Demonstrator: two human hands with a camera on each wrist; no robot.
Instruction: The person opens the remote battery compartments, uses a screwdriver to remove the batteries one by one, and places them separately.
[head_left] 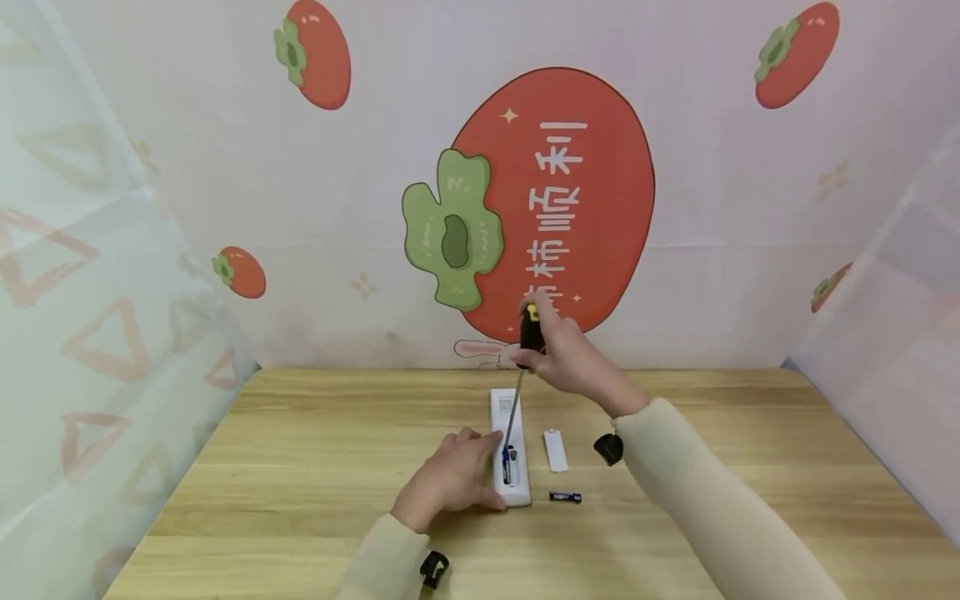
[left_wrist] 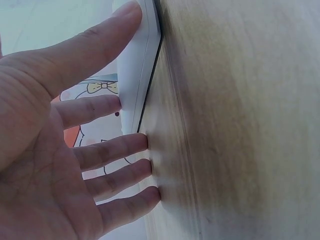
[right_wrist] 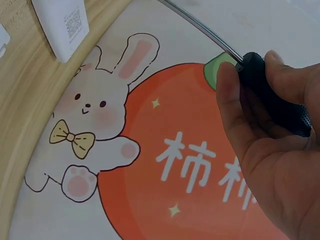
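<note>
Two hands: both busy over a white remote control (head_left: pixel 512 450) lying lengthwise in the middle of the wooden table (head_left: pixel 300 467), its battery bay uncovered and facing up
Left hand (head_left: pixel 450 479): lies flat against the remote's left edge; the left wrist view shows the fingers (left_wrist: pixel 112 150) straight and spread, tips on the wood, the thumb laid along the remote's white side; nothing gripped
Remote: in the head view one battery sits in the bay near the end closer to the person; a printed label shows on the far end, and the right wrist view shows a QR code (right_wrist: pixel 72 22) there; the small print is too fine to read
Screwdriver (head_left: pixel 519 387): black handle with a yellow cap, thin metal shaft slanting down so the tip rests in the battery bay
Right hand (head_left: pixel 566 354): raised above the far end of the remote; fingers and thumb curled tight round the black handle (right_wrist: pixel 272 95)
Cover (head_left: pixel 555 450): a small white battery lid lying flat just right of the remote, apart from it
Loose battery (head_left: pixel 565 497): dark, lying crosswise on the wood near the cover's closer end; its label is too small to read
Backdrop: a big red persimmon (head_left: pixel 562 200) with white Chinese characters; 柿, 顺 and 利 are legible; a cartoon rabbit with a yellow bow (right_wrist: pixel 85 135) beside it; smaller persimmons scattered about
</note>
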